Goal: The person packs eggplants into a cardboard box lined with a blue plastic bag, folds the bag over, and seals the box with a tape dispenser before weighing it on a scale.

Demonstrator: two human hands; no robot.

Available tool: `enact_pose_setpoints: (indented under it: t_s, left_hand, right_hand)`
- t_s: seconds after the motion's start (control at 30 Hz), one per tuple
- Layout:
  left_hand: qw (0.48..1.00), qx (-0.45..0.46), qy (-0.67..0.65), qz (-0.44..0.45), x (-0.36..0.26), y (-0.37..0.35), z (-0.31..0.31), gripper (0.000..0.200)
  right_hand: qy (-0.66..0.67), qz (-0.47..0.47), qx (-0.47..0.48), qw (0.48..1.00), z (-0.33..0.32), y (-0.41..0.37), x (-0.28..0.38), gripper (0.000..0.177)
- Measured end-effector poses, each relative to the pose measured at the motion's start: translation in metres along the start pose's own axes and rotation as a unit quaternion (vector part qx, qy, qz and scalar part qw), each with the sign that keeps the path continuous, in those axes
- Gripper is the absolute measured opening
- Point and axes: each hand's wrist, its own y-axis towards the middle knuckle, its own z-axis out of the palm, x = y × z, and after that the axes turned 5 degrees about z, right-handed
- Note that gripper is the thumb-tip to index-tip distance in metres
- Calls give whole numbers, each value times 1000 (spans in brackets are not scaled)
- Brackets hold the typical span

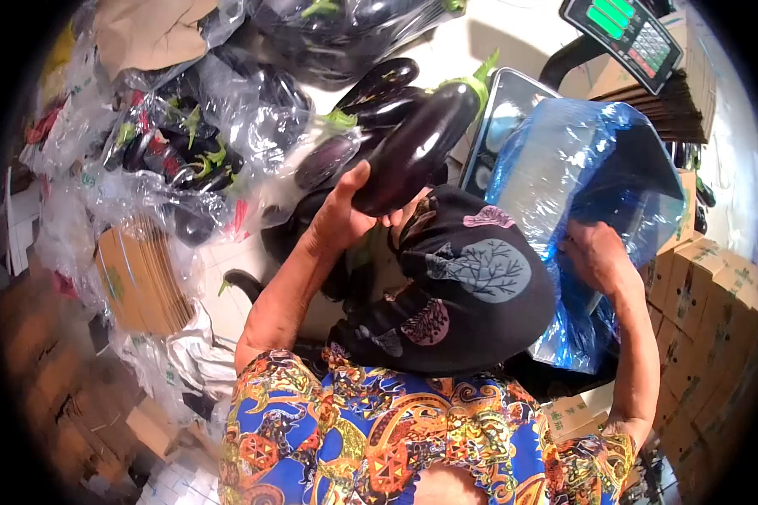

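Note:
A large dark purple eggplant (421, 147) with a green stem is gripped at its lower end by my left hand (345, 210), its stem pointing up and right. My right hand (596, 252) is closed on the edge of a blue plastic bag (556, 160), which lines an open box beside the scale. The bag's inside is dark, and its contents cannot be made out. Several more eggplants (379, 93) lie just behind the held one, partly in clear plastic. Between my arms is a black cloth with tree prints (472, 269).
The scale platform (501, 118) and its display with green digits (623, 34) are at the upper right. Stacked cartons (703, 311) line the right side. Clear bags with eggplants (185, 160) and flat cardboard (139, 278) are at the left. One eggplant (242, 284) lies on the floor.

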Motion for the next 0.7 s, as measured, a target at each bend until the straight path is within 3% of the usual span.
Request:
enact_pose_setpoints:
  t_s: [0.03, 0.1, 0.13, 0.17, 0.23, 0.3, 0.37, 0.4, 0.43, 0.47, 0.5, 0.57, 0.6, 0.7]
  left_hand:
    - [1000, 7, -16, 22, -1, 5, -2, 81]
    - [998, 34, -40, 18, -16, -5, 21, 84]
    - [997, 56, -53, 22, -24, -1, 29, 86]
    - [994, 81, -69, 27, -30, 3, 40, 87]
    - [996, 80, 37, 31, -48, 14, 73, 97]
    - [976, 60, 178, 109, -60, 23, 112, 83]
    - [947, 47, 297, 113, -74, 29, 153, 85]
    - [866, 69, 448, 212, -72, 34, 160, 86]
    - [752, 84, 577, 307, -68, 38, 167, 87]
    - [749, 85, 571, 326, -65, 41, 174, 87]
    - [773, 90, 548, 306, -62, 43, 177, 87]
    - [817, 96, 507, 257, -61, 45, 179, 88]
    - [797, 131, 531, 255, -64, 47, 179, 86]
    - [857, 132, 463, 183, -57, 46, 182, 83]
  right_hand:
    - [96, -56, -65, 992, -9, -5, 3, 13]
    - [283, 6, -44, 958, -36, -32, 23, 12]
    - [419, 47, -24, 906, -48, -40, 29, 11]
    - [499, 45, -18, 865, -56, -46, 29, 23]
    - [573, -25, -85, 815, -65, -47, 37, 45]
    - [668, -113, -126, 725, -65, -35, 52, 65]
    - [771, -226, -88, 589, -56, -7, 52, 58]
    - [805, -198, -108, 548, -61, -7, 55, 53]
    - [836, -171, -125, 506, -65, -8, 55, 47]
    - [859, -162, -127, 468, -69, -10, 51, 40]
    - [858, -137, -161, 468, -68, -11, 44, 54]
    - [882, -143, -156, 422, -63, -17, 33, 50]
    - [884, -143, -161, 415, -59, -20, 31, 50]
    - [884, -160, -145, 414, -50, -27, 24, 47]
